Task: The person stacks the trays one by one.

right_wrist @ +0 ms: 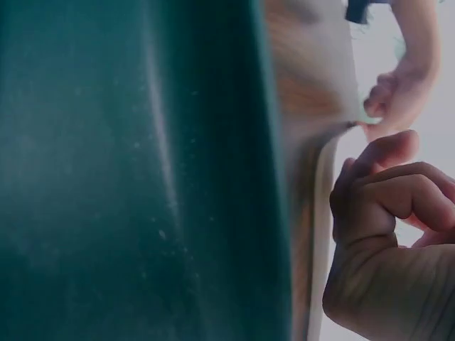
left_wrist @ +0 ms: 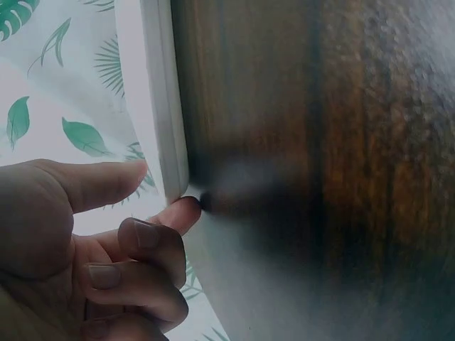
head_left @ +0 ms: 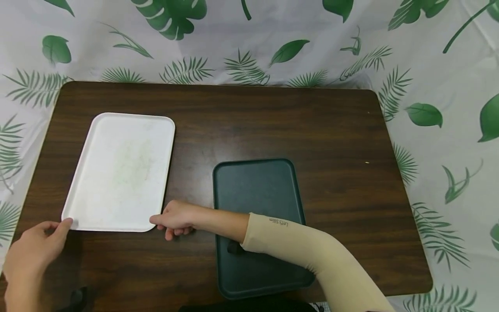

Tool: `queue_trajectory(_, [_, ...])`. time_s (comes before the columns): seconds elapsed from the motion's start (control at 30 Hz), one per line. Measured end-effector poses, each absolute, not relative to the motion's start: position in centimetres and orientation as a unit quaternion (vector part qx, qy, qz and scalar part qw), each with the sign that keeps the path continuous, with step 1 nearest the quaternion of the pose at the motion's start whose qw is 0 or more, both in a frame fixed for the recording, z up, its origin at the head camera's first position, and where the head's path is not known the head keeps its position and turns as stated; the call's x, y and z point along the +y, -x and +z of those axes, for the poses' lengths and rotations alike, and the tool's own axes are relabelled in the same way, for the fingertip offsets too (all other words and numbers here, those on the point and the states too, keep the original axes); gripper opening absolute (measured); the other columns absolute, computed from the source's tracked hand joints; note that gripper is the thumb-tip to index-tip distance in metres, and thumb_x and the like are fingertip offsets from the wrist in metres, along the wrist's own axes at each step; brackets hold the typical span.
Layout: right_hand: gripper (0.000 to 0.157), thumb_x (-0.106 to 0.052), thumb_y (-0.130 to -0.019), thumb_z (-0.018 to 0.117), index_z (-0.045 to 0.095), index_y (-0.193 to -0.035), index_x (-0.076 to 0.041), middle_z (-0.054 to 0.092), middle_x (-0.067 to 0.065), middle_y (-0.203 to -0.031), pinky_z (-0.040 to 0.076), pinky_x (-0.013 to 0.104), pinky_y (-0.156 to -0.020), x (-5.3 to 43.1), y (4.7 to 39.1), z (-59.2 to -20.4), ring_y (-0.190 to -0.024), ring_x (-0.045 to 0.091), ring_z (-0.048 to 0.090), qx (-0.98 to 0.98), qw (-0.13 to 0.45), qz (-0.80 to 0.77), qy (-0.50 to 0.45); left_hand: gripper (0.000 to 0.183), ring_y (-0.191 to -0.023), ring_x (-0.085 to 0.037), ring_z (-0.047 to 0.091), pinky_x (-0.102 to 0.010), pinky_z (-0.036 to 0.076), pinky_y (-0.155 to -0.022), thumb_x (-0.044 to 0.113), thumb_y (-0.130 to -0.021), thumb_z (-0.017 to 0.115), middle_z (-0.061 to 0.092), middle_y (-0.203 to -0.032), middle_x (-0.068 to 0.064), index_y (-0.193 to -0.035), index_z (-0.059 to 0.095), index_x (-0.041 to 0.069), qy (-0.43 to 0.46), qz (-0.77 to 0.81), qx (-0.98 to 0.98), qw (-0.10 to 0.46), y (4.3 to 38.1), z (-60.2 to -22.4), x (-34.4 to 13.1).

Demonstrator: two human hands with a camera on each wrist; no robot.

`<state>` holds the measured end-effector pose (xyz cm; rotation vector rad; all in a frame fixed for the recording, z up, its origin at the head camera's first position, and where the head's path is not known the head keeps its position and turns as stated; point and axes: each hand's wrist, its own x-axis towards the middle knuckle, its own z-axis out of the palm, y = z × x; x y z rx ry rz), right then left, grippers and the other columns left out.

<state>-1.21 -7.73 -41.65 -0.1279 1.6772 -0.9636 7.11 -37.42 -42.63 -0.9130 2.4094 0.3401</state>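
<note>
A white tray (head_left: 124, 173) with rounded corners and faint greenish marks lies at the left of the brown table. At its near left corner my left hand (head_left: 37, 249) pinches the edge, and in the left wrist view the thumb is above and the index finger at the underside. My right hand (head_left: 177, 219) reaches across to the near right corner, thumb on top of the rim and the other fingers curled. The right forearm, in a cream sleeve (head_left: 288, 242), passes over a dark green tray (head_left: 257, 186) and hides part of it.
The dark wooden table (head_left: 331, 130) extends right and behind both trays. A leaf-patterned white cloth (head_left: 448, 173) surrounds its back and sides. Small pale specks (head_left: 367, 162) lie on the right side of the tabletop.
</note>
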Motion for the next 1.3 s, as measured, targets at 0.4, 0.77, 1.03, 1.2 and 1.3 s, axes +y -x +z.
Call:
queue_trajectory(0.4, [0.035,-0.03,-0.095,0.054,0.061,-0.071,-0.007,0.054,0.002,-0.044,0.026,0.023,-0.034,-9.4,0.6,-43.4,-0.031,0.01,0.034,0.73,0.558,-0.394,0.041,0.063,-0.103,-0.057,0.045,-0.061,0.04,-0.076,0.049,-0.097,0.035,0.041,-0.124,-0.041,-0.125,0.042,-0.006,0.349,0.135,0.886,0.276,-6.6,-43.1,-37.7])
queue_trajectory(0.77, [0.035,-0.019,-0.097,0.051,0.064,-0.067,-0.006,0.053,0.002,-0.043,0.025,0.023,-0.034,-9.8,0.8,-43.9,-0.03,0.01,0.034,0.749,0.538,-0.385,0.043,0.058,-0.111,-0.062,0.037,-0.067,0.035,-0.081,0.043,-0.098,0.033,0.032,-0.133,-0.042,-0.131,0.037,-0.004,0.341,0.154,0.881,0.29,-6.2,-43.2,-37.6])
queue_trajectory(1.03, [0.032,-0.012,-0.093,0.049,0.061,-0.064,-0.003,0.053,0.004,-0.042,0.025,0.023,-0.033,-9.7,0.7,-43.9,-0.029,0.009,0.034,0.747,0.537,-0.39,0.023,0.054,-0.106,-0.062,0.039,-0.066,0.037,-0.077,0.04,-0.098,0.035,0.035,-0.129,-0.042,-0.125,0.041,-0.006,0.304,0.155,0.894,0.291,-6.2,-43.5,-38.4])
queue_trajectory(1.2, [0.033,-0.014,-0.092,0.049,0.06,-0.063,-0.004,0.054,0.004,-0.042,0.025,0.023,-0.033,-9.5,0.8,-43.8,-0.029,0.01,0.034,0.754,0.536,-0.38,0.02,0.048,-0.101,-0.06,0.043,-0.065,0.037,-0.076,0.035,-0.097,0.037,0.04,-0.121,-0.042,-0.117,0.045,-0.008,0.278,0.153,0.902,0.294,-6.3,-43.4,-38.4])
queue_trajectory(1.3, [0.035,-0.019,-0.091,0.051,0.061,-0.06,-0.006,0.056,0.003,-0.043,0.026,0.023,-0.034,-9.3,0.9,-43.7,-0.029,0.01,0.036,0.77,0.529,-0.355,0.032,0.046,-0.096,-0.057,0.046,-0.063,0.037,-0.073,0.034,-0.097,0.037,0.043,-0.115,-0.041,-0.113,0.046,-0.009,0.256,0.158,0.907,0.295,-6.3,-43.1,-38.4])
